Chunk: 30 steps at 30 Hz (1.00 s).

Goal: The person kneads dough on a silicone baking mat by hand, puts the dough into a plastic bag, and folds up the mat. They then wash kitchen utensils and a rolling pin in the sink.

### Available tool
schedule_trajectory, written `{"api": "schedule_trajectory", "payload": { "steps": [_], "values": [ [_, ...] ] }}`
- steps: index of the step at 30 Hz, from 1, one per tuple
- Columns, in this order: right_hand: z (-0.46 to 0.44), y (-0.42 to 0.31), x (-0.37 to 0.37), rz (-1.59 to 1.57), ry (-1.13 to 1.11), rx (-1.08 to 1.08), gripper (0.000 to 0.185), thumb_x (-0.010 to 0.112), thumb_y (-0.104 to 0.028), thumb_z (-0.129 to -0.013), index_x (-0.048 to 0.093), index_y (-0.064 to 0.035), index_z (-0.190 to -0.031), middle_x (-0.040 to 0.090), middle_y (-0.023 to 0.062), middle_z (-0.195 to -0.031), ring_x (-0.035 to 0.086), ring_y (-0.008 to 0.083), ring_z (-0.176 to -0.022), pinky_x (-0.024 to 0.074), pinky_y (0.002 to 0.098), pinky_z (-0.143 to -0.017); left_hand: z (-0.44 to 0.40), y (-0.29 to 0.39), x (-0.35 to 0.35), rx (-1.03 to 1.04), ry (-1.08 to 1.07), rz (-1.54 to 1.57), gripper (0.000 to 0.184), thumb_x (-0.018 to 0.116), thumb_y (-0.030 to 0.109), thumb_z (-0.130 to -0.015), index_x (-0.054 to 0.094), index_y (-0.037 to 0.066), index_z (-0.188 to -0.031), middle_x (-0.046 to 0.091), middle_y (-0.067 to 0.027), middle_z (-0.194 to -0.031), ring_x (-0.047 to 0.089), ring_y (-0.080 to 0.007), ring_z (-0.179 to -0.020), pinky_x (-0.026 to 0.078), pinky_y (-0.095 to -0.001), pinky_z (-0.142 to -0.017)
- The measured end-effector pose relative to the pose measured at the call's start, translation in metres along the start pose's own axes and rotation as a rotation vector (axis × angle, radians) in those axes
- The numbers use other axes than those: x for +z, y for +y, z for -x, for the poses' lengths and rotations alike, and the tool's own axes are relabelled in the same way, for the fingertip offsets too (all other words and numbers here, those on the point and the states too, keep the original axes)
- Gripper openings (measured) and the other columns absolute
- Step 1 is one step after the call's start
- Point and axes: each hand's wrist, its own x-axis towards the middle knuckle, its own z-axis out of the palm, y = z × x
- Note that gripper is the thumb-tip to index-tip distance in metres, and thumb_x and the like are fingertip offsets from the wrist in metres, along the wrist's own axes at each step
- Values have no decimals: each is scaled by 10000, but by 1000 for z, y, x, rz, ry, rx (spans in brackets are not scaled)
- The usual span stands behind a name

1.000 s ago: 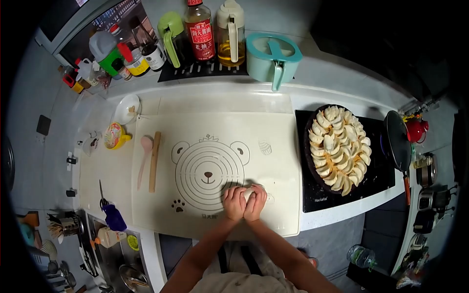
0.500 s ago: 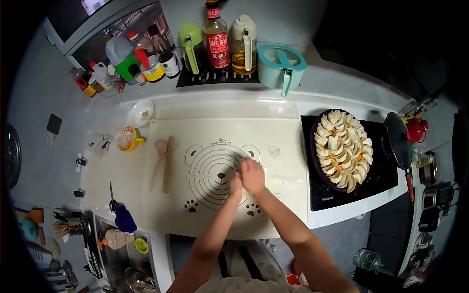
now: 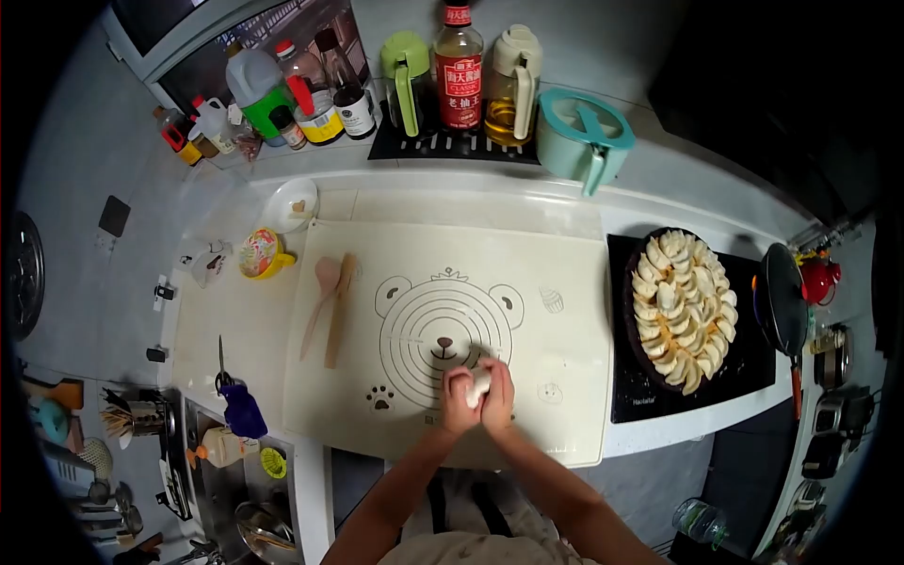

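Observation:
A small piece of white dough sits between my two hands, low over the bear-print mat. My left hand is wrapped against its left side. On the right side my right hand presses with curled fingers. Both hands are over the lower right edge of the bear's ringed face. To their left on the mat lie a pink spoon and a wooden stick.
Right of the mat, a round tray of dumplings stands on the black cooktop. A yellow cup, a white bowl and scissors are at the left. Bottles and a teal container line the back.
The camera view has shifted. My hands, which were clasped over the right of the bear face half a second ago, are now lower on the mat, with the dough showing between them.

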Motion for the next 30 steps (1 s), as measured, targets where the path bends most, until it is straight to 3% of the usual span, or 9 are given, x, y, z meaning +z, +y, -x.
{"api": "schedule_trajectory", "payload": {
  "steps": [5,12,16,17,19,21,22,26,30],
  "values": [
    [-34,25,20,321,50,-248,211,379,-149,-871,519,3,-915,545,168,-889,508,319,-809,417,391,-734,-44,-45,-3,22,-193,-22,362,587,50,-659,402,19,-968,494,-166,-946,482,-339,-834,398,-433,-739],
    [-82,6,53,663,140,-60,232,407,-177,-873,535,-1,-952,548,193,-865,516,345,-787,425,407,-699,-118,-83,16,-4,-345,-236,259,559,118,-683,549,57,-935,579,-123,-894,540,-304,-851,431,-399,-756],
    [-92,10,49,702,102,-90,231,410,-175,-882,537,-6,-974,555,206,-853,521,366,-788,423,422,-693,-130,-90,26,-115,-453,-348,247,481,102,-714,594,35,-924,616,-146,-846,568,-315,-834,443,-399,-751],
    [-90,16,45,696,89,-120,227,411,-172,-883,536,-8,-979,557,208,-851,522,372,-790,422,429,-690,-125,-93,30,-379,-466,-164,217,479,125,-744,602,22,-891,619,-150,-843,568,-311,-804,444,-372,-723],
    [-80,25,35,480,76,-173,181,414,-131,-861,540,-17,-923,550,140,-824,519,287,-761,412,371,-689,-137,-55,11,-793,-467,422,214,470,174,-794,599,3,-796,611,-155,-810,560,-314,-784,440,-366,-681],
    [-58,30,16,187,-3,-135,163,415,-134,-866,528,-30,-921,538,63,-816,498,186,-735,398,308,-688,-114,-32,7,-811,-383,290,251,466,203,-816,570,-2,-716,593,-153,-758,549,-311,-747,428,-366,-667],
    [-42,14,4,-332,-117,269,131,421,-114,-851,524,-60,-911,483,-3,-790,415,88,-696,355,228,-661,-94,-20,5,-827,-339,226,284,464,218,-827,555,-4,-676,583,-152,-732,544,-310,-728,423,-367,-659],
    [-1,-19,-13,-459,134,481,104,414,-102,-882,502,-48,-896,483,9,-791,412,76,-743,363,238,-664,-12,22,1,241,-191,-230,88,547,65,-732,487,88,-671,532,-69,-773,495,-259,-703,408,-372,-626],
    [4,6,-9,-8,137,77,110,374,-54,-893,480,-39,-918,480,35,-795,445,139,-763,387,272,-706,10,2,7,340,-55,-355,94,592,113,-694,499,109,-695,531,-50,-795,496,-235,-722,424,-351,-647]
  ]
}}
